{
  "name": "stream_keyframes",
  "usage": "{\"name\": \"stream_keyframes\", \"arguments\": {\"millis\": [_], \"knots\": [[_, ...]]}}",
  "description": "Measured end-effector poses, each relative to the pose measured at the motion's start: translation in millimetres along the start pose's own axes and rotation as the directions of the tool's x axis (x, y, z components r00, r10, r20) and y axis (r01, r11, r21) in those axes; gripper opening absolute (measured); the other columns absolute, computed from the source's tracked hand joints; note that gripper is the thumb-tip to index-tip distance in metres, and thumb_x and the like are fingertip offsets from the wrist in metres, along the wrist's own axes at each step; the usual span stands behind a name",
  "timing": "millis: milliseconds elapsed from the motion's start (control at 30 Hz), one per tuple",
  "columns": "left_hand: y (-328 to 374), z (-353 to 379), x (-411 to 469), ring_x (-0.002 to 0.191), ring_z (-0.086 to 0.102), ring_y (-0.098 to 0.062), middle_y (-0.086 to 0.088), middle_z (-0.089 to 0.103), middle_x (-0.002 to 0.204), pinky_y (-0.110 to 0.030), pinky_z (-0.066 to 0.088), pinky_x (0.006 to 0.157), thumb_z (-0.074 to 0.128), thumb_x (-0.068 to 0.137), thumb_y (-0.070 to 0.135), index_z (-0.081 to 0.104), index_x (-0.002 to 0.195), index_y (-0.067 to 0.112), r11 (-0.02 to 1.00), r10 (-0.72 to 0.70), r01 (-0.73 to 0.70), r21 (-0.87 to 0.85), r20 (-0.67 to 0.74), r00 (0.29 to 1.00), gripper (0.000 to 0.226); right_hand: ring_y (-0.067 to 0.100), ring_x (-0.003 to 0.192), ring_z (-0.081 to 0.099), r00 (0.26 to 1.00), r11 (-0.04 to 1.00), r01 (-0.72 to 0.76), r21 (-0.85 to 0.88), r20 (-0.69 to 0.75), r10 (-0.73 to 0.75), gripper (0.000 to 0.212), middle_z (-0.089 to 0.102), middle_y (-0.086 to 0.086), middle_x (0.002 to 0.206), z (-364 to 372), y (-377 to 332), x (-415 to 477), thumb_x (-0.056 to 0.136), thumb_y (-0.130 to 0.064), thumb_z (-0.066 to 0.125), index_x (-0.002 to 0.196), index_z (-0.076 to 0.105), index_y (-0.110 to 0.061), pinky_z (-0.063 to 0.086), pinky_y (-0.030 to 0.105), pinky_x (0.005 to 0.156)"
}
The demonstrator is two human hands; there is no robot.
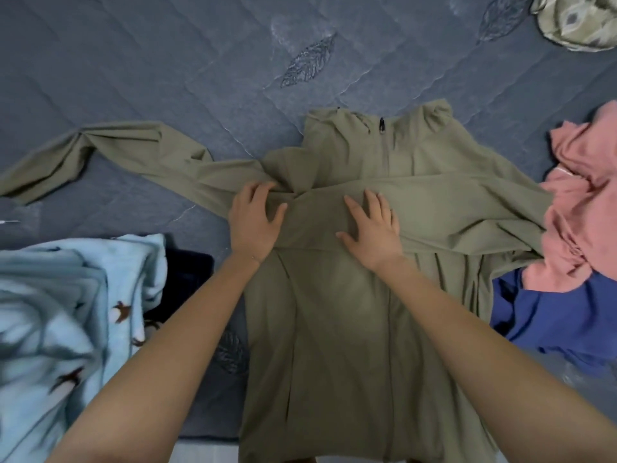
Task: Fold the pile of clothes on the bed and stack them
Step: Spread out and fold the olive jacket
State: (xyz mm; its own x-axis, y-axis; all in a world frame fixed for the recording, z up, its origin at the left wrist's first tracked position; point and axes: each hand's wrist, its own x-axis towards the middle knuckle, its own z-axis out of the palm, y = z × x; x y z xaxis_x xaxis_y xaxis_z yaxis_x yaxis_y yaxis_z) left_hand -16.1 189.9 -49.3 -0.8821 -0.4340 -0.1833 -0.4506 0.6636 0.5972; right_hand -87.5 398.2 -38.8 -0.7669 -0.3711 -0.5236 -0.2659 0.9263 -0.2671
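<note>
An olive-green zip jacket (340, 312) lies spread front-up on the grey-blue bed, collar away from me. Its right sleeve is folded across the chest; its left sleeve (110, 158) stretches out to the left. My left hand (255, 222) rests on the jacket at the end of the folded sleeve, fingers slightly bent. My right hand (372, 225) presses flat on the folded sleeve, fingers spread. A pink garment (581, 208) and a blue garment (547, 312) lie crumpled at the right, touching the jacket's edge.
A light-blue fleece with brown bird prints (66, 312) lies at the left, over a dark navy item (187, 272). A beige patterned cloth (577, 21) sits at the far right corner. The quilted bedspread (167, 61) is bare beyond the jacket.
</note>
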Motion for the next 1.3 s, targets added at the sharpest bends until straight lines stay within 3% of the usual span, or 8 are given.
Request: {"name": "stream_keyframes", "arguments": {"millis": [400,700,833,933,1033,1167,1233,1300], "knots": [[-33.0,-51.2,13.7,0.143,0.023,-0.034,-0.015,0.023,0.157,-0.048,0.021,0.116,0.056,0.097,0.032,0.036,0.148,0.016,0.958,-0.283,0.281,0.058,0.018,0.959,0.057,0.027,0.151,-0.005,0.987,0.986,0.159,-0.041,-0.021,-0.16,0.075,-0.001,0.005,0.164,-13.4,-92.6,22.0,0.096,-0.047,0.053,0.156,0.012,-0.032,0.001,0.045,0.121],[-55.6,-95.5,71.8,0.15,0.001,-0.029,-0.007,0.016,0.161,-0.048,0.002,0.119,0.04,0.099,0.008,0.016,0.155,0.022,0.925,-0.205,0.125,0.358,0.194,0.959,0.062,0.023,0.151,0.006,0.977,0.976,0.208,0.068,-0.066,-0.203,0.075,0.017,0.002,0.163,-12.6,-143.3,54.8,0.095,-0.039,0.058,0.156,0.018,-0.025,0.007,0.041,0.122],[-76.0,-103.7,86.5,0.149,0.006,-0.026,-0.007,0.038,0.149,-0.051,-0.005,0.118,0.045,0.099,0.016,0.051,0.134,0.014,0.876,-0.118,-0.049,0.48,0.311,0.943,0.035,0.026,0.15,0.012,0.967,0.958,0.252,0.135,-0.078,-0.243,0.077,0.025,0.005,0.16,-2.8,-157.8,66.7,0.092,-0.036,0.063,0.155,0.021,-0.021,0.01,0.042,0.122],[-82.1,-109.4,88.2,0.145,0.024,-0.024,-0.008,0.057,0.127,-0.048,-0.003,0.118,0.047,0.099,0.015,0.061,0.11,0.012,0.914,-0.038,-0.081,0.399,0.281,0.959,0.019,0.023,0.15,0.011,0.96,0.944,0.278,0.176,-0.068,-0.271,0.078,0.024,0.002,0.161,1.8,-170.0,66.9,0.092,-0.036,0.063,0.155,0.02,-0.023,0.01,0.044,0.121],[-77.9,-118.3,87.6,0.11,0.056,-0.027,-0.006,0.064,0.097,-0.044,0.016,0.116,0.051,0.097,0.015,0.061,0.1,0.01,0.955,0.091,-0.158,0.251,0.259,0.961,0.012,0.019,0.151,0.008,0.952,0.933,0.306,0.19,-0.032,-0.306,0.08,0.02,-0.002,0.162,-0.6,-181.7,64.0,0.092,-0.037,0.064,0.155,0.018,-0.027,0.005,0.042,0.122],[-62.8,-137.1,88.9,0.087,0.061,-0.026,-0.001,0.061,0.086,-0.038,0.046,0.086,0.056,0.096,0.014,0.062,0.099,0.007,0.989,0.143,-0.146,-0.02,0.354,0.924,0.01,0.02,0.146,0.023,0.952,0.913,0.29,0.286,0.013,-0.306,0.08,0.037,0.001,0.154,-15.2,-196.8,65.2,0.088,-0.036,0.069,0.154,0.023,-0.025,0.008,0.039,0.119],[-55.4,-149.9,94.0,0.088,0.058,-0.019,0.004,0.059,0.085,-0.03,0.042,0.077,0.06,0.095,0.017,0.065,0.099,0.01,0.991,0.135,-0.117,-0.068,0.418,0.899,0.01,0.024,0.125,0.047,0.947,0.897,0.303,0.322,0.0,-0.32,0.063,0.057,0.006,0.131,-24.5,-201.0,68.4,0.087,-0.034,0.07,0.142,0.044,-0.019,0.027,0.04,0.111],[-50.9,-165.2,99.3,0.084,0.055,-0.015,0.008,0.056,0.081,-0.027,0.037,0.072,0.065,0.093,0.024,0.065,0.094,0.016,0.992,0.126,-0.101,-0.076,0.513,0.849,0.008,0.021,0.088,0.054,0.933,0.861,0.345,0.373,-0.034,-0.359,0.021,0.061,0.0,0.088,-34.5,-205.9,69.3,0.088,-0.026,0.07,0.103,0.063,-0.012,0.041,0.038,0.083]]}}
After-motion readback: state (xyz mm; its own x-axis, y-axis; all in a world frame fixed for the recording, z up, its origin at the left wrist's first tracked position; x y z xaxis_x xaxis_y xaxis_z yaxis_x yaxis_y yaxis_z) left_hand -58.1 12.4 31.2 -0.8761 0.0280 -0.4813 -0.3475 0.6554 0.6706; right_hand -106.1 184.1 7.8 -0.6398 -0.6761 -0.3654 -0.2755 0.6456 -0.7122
